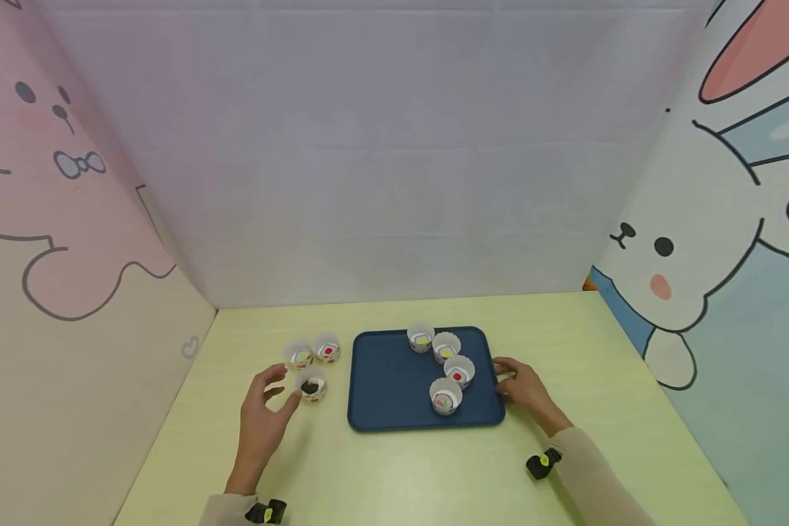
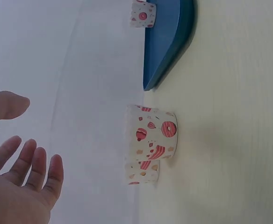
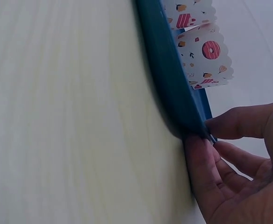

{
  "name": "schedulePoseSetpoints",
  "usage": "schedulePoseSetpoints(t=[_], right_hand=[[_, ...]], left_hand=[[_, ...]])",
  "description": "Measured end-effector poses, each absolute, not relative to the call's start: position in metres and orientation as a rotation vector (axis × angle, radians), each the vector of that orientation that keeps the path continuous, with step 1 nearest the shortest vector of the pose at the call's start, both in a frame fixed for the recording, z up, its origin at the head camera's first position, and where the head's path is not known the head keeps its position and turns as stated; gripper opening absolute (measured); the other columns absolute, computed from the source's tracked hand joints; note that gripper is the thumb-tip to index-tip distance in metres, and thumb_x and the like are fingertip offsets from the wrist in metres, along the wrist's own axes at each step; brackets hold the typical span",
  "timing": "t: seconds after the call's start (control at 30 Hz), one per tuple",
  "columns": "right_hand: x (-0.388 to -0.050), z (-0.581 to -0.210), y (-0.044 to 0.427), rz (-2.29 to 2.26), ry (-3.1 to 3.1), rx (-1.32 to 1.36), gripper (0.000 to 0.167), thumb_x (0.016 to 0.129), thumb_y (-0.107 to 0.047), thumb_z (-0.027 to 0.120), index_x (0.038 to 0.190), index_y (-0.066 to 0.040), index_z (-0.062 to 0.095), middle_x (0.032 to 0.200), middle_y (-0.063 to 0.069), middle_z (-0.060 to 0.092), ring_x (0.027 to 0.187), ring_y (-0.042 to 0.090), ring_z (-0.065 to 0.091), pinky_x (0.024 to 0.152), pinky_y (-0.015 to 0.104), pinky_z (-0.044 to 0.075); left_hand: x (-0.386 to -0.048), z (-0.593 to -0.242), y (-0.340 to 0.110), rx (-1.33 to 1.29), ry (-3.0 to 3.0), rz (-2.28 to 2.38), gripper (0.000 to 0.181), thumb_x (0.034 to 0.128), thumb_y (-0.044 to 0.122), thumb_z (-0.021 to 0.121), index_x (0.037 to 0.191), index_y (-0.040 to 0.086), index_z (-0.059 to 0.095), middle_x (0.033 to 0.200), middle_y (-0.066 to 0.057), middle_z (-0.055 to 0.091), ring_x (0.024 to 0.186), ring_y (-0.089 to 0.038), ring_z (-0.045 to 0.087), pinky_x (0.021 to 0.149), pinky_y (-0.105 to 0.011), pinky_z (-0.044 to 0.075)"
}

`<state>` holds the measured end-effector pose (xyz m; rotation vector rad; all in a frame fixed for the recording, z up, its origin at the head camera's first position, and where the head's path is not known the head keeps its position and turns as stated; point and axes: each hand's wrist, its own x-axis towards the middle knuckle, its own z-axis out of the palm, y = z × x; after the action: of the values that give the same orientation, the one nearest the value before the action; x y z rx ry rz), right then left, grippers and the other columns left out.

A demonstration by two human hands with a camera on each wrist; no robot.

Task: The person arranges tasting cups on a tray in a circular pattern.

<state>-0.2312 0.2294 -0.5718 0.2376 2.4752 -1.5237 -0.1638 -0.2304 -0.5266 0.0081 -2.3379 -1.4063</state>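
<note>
A blue tray (image 1: 388, 394) lies on the table with several white paper cups on it, two with yellow inside, one with red, and a front cup (image 1: 446, 397) with pale contents. My right hand (image 1: 529, 391) pinches the tray's right rim, clearly seen in the right wrist view, where the hand (image 3: 241, 158) has thumb and fingers at the edge. Left of the tray stand three more printed cups; the nearest cup (image 1: 312, 385) holds something dark. Beside it hovers my left hand (image 1: 263, 416), fingers loosely spread. The left wrist view shows this hand (image 2: 19, 172) holding nothing.
Behind that near cup stand a cup with yellow-green inside (image 1: 299, 354) and a cup with red inside (image 1: 326, 348). A white sheet (image 1: 394, 161) hangs at the table's back. Walls with cartoon prints (image 1: 671, 277) flank both sides.
</note>
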Motion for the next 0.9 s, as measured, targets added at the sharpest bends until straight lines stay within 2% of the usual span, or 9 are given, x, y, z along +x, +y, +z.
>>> schedulePoseSetpoints(t=[0.1,0.2,0.4,0.63,0.77,0.9], right_hand=[[-0.232,-0.570,0.230,-1.524,2.472,0.233,0.064,0.077,0.009,0.058,0.140,0.001,0.049,0.127,0.026,0.056,0.080,0.018,0.061,0.066,0.033,0.056],[-0.232,-0.571,0.232,-1.525,2.470,0.229,0.063,0.077,0.008,0.059,0.140,0.001,0.049,0.127,0.025,0.056,0.081,0.019,0.060,0.066,0.033,0.056],[-0.234,-0.574,0.233,-1.527,2.474,0.231,0.063,0.077,0.008,0.059,0.139,-0.001,0.050,0.127,0.025,0.056,0.081,0.020,0.061,0.066,0.032,0.056],[-0.236,-0.576,0.231,-1.521,2.470,0.249,0.063,0.078,0.007,0.059,0.140,-0.002,0.050,0.128,0.024,0.056,0.083,0.020,0.061,0.066,0.031,0.056],[-0.235,-0.575,0.231,-1.531,2.464,0.255,0.063,0.078,0.008,0.058,0.140,-0.001,0.050,0.127,0.024,0.056,0.083,0.020,0.060,0.066,0.032,0.055],[-0.233,-0.575,0.231,-1.546,2.456,0.248,0.063,0.078,0.008,0.058,0.139,-0.001,0.050,0.126,0.023,0.056,0.082,0.019,0.059,0.066,0.032,0.055]], left_hand=[[-0.166,-0.529,-0.234,0.073,-2.361,-1.430,0.054,0.0841,0.003,0.073,0.134,0.005,0.053,0.130,-0.009,0.058,0.116,-0.013,0.051,0.092,-0.023,0.046],[-0.169,-0.534,-0.238,0.084,-2.386,-1.491,0.059,0.0854,0.005,0.073,0.138,0.006,0.047,0.137,-0.011,0.053,0.124,-0.021,0.047,0.098,-0.032,0.043],[-0.176,-0.548,-0.246,0.094,-2.469,-1.615,0.080,0.0848,0.007,0.074,0.151,0.008,0.028,0.152,-0.015,0.036,0.140,-0.029,0.034,0.111,-0.047,0.032],[-0.184,-0.568,-0.250,0.170,-2.549,-1.693,0.094,0.0832,0.017,0.078,0.155,0.005,0.018,0.157,-0.019,0.028,0.145,-0.037,0.027,0.115,-0.053,0.029],[-0.190,-0.577,-0.249,0.246,-2.660,-1.677,0.096,0.0839,0.025,0.077,0.155,0.005,0.016,0.157,-0.021,0.027,0.145,-0.040,0.028,0.115,-0.054,0.030],[-0.194,-0.581,-0.246,0.271,-2.727,-1.660,0.093,0.0846,0.024,0.076,0.154,0.004,0.018,0.155,-0.022,0.029,0.144,-0.042,0.031,0.114,-0.054,0.032]])
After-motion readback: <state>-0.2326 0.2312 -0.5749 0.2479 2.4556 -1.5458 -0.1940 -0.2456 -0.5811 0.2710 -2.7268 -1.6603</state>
